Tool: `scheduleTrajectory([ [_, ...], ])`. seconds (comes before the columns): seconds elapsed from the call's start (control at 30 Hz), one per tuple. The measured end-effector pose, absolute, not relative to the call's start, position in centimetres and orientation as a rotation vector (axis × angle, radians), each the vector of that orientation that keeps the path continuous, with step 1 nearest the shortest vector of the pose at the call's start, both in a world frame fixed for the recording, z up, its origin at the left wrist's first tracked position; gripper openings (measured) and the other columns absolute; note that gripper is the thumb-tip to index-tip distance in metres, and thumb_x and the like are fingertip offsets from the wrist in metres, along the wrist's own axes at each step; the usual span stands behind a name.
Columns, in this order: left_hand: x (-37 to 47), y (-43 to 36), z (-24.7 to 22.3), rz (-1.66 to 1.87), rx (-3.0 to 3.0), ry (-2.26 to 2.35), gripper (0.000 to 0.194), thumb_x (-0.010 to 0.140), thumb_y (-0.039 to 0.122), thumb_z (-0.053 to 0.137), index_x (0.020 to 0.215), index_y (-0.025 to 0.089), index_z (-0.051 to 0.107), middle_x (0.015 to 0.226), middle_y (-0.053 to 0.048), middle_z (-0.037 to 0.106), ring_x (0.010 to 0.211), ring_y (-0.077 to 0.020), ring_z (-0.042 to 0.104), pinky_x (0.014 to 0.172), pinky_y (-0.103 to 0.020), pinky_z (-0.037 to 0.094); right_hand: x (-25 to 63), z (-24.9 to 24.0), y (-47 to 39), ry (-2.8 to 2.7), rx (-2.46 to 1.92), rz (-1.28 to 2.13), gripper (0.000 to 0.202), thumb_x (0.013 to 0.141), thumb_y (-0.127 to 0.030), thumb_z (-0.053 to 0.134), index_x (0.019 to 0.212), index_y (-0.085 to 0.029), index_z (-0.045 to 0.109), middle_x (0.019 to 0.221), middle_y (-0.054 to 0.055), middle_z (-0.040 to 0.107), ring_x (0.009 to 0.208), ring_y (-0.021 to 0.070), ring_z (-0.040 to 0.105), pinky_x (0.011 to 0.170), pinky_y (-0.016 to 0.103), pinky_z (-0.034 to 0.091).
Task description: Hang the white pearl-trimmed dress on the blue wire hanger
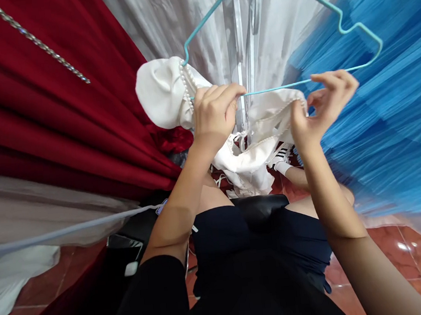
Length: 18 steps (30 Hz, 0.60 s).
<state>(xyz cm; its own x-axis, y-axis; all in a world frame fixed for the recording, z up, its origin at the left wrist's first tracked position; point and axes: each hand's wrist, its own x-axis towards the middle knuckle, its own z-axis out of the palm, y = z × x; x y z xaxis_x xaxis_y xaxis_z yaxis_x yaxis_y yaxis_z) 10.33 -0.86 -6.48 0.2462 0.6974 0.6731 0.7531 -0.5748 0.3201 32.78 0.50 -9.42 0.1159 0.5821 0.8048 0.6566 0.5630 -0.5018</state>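
A light blue wire hanger [278,88] hangs in front of me, its lower bar running across both hands. From its left end hangs a white garment [248,161] with pearl-beaded edges, which sags below the bar. My left hand [215,112] is closed round the bar and the white cloth near the left end. To the right, my right hand [320,106] pinches the beaded edge of the garment between thumb and fingers, just under the bar. The hanger's right end is bare of cloth.
Dark red fabric [58,108] hangs at the left, with a beaded strand over it. Blue tulle [391,123] fills the right side. White drapes [283,24] and metal poles stand behind. Below are a black bag, my legs and red floor tiles [397,253].
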Motion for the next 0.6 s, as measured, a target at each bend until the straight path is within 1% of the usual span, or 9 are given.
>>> scheduleTrajectory([
  [0.07, 10.0, -0.9, -6.2, -1.219, -2.447, -1.428, 0.022, 0.100, 0.017, 0.046, 0.104, 0.028, 0.064, 0.082, -0.003, 0.065, 0.094, -0.0269, 0.062, 0.096, -0.045, 0.039, 35.4, -9.2, 1.2, -1.287, -1.112, -0.299, 0.037, 0.076, 0.003, 0.049, 0.105, -0.020, 0.043, 0.110, 0.010, 0.038, 0.097, 0.0161, 0.048, 0.059, 0.025, 0.042],
  [0.13, 9.8, -1.0, -5.9, -1.195, -2.474, -1.442, 0.024, 0.098, 0.014, 0.046, 0.104, 0.028, 0.064, 0.082, -0.002, 0.065, 0.093, -0.0268, 0.062, 0.095, -0.045, 0.038, 38.3, -8.2, 2.0, -1.186, -1.146, -0.403, 0.040, 0.068, 0.007, 0.047, 0.095, -0.021, 0.037, 0.100, 0.006, 0.037, 0.084, 0.0108, 0.044, 0.051, 0.021, 0.031],
  [0.2, 9.7, -1.2, -5.6, -1.184, -2.496, -1.452, 0.024, 0.098, 0.012, 0.046, 0.105, 0.027, 0.064, 0.084, -0.002, 0.065, 0.093, -0.0265, 0.062, 0.094, -0.045, 0.038, 40.9, -6.6, 2.6, -1.190, -1.186, -0.430, 0.041, 0.065, 0.009, 0.045, 0.090, -0.022, 0.034, 0.094, 0.003, 0.037, 0.085, 0.0103, 0.042, 0.051, 0.020, 0.027],
  [0.3, 9.8, -1.6, -5.2, -1.185, -2.516, -1.451, 0.024, 0.098, 0.011, 0.045, 0.105, 0.025, 0.063, 0.086, -0.002, 0.065, 0.094, -0.0259, 0.061, 0.093, -0.045, 0.038, 43.2, -3.4, 2.9, -1.268, -1.187, -0.415, 0.038, 0.068, 0.009, 0.047, 0.085, -0.022, 0.034, 0.089, 0.001, 0.038, 0.081, 0.0090, 0.043, 0.054, 0.020, 0.027],
  [0.4, 9.8, -1.9, -5.0, -1.199, -2.514, -1.442, 0.024, 0.097, 0.011, 0.045, 0.104, 0.026, 0.063, 0.085, -0.002, 0.065, 0.092, -0.0249, 0.061, 0.092, -0.044, 0.038, 42.9, -0.6, 2.8, -1.364, -1.090, -0.415, 0.035, 0.069, 0.010, 0.048, 0.082, -0.021, 0.037, 0.085, 0.001, 0.043, 0.079, 0.0085, 0.047, 0.057, 0.022, 0.031],
  [0.5, 9.6, -1.9, -5.1, -1.220, -2.488, -1.447, 0.025, 0.096, 0.012, 0.045, 0.102, 0.028, 0.064, 0.083, -0.001, 0.066, 0.089, -0.0253, 0.061, 0.091, -0.045, 0.039, 40.9, 0.9, 2.8, -1.444, -1.049, -0.396, 0.032, 0.070, 0.009, 0.049, 0.083, -0.020, 0.047, 0.085, 0.002, 0.053, 0.077, 0.0096, 0.050, 0.052, 0.023, 0.027],
  [0.57, 9.4, -1.8, -5.2, -1.231, -2.475, -1.445, 0.025, 0.095, 0.013, 0.046, 0.101, 0.030, 0.064, 0.083, -0.001, 0.066, 0.089, -0.0264, 0.061, 0.090, -0.046, 0.039, 39.9, 1.0, 2.9, -1.487, -1.070, -0.378, 0.033, 0.069, 0.009, 0.050, 0.083, -0.021, 0.053, 0.086, 0.002, 0.057, 0.077, 0.0104, 0.052, 0.048, 0.025, 0.024],
  [0.6, 9.3, -1.8, -5.3, -1.232, -2.471, -1.440, 0.026, 0.094, 0.013, 0.046, 0.101, 0.030, 0.064, 0.083, -0.002, 0.067, 0.089, -0.0270, 0.061, 0.090, -0.047, 0.039, 39.7, 0.9, 3.1, -1.506, -1.081, -0.372, 0.034, 0.069, 0.010, 0.051, 0.083, -0.021, 0.056, 0.087, 0.002, 0.059, 0.077, 0.0104, 0.052, 0.047, 0.025, 0.025],
])
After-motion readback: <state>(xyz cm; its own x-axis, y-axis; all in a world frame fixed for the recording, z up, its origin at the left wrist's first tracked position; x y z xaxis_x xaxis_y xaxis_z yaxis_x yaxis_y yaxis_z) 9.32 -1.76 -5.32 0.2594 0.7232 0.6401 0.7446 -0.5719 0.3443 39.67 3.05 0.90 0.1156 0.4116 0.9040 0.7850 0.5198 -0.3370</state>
